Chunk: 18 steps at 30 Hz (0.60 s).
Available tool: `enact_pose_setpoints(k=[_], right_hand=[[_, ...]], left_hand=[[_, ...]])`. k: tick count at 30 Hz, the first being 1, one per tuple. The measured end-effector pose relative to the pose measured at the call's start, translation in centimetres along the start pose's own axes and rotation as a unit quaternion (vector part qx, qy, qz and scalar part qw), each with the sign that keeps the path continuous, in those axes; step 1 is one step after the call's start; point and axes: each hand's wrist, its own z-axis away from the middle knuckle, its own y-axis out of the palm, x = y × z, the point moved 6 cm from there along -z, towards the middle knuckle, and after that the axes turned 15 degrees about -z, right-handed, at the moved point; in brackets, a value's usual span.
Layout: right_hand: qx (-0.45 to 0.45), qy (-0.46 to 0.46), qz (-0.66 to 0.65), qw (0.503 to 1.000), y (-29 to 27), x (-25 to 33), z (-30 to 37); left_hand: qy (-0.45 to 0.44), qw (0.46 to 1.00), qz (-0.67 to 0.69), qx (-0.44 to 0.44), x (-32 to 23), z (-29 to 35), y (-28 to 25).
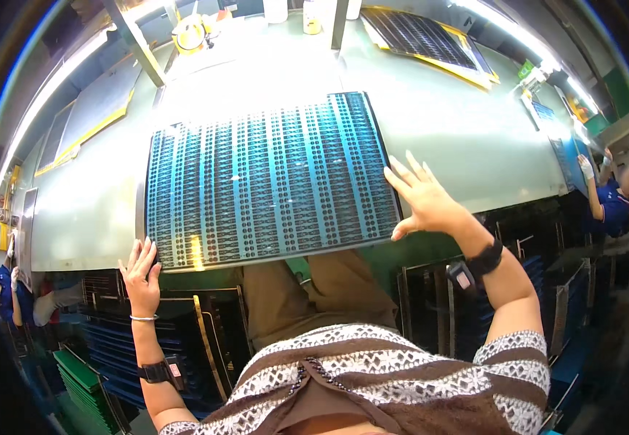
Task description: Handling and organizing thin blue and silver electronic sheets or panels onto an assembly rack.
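A large blue panel (271, 181), printed with dense rows of small dark shapes, lies flat on the pale worktable in front of me and reaches slightly past its near edge. Against the panel's near left corner rests my left hand (140, 268), fingers stretched out. My right hand (421, 194) lies along the panel's right edge near the near right corner, its fingers spread and the thumb at the corner. Neither hand is wrapped round the panel. Glare washes out the table beyond the panel's far edge.
Dark sheets with yellow edging (430, 43) lie at the far right; a pale yellow-edged sheet (100, 109) lies at the left. Racks of panels (147, 341) stand under the table's near edge. A co-worker (615, 196) is at the far right, and another person (8, 290) at the left.
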Motion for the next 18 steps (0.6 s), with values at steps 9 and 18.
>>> enact_pose_setpoints(k=[9,18], right_hand=[[-0.098,-0.042,0.034,0.994,-1.3,-2.6,-4.9],[-0.205,0.011,0.041,0.978,-2.5,-8.3,-16.0]], left_hand=[[0.085,0.996,-0.027,-0.006,-1.5,-10.8,0.3],[0.019,0.992,-0.12,-0.042,1.0,-24.2,6.6]])
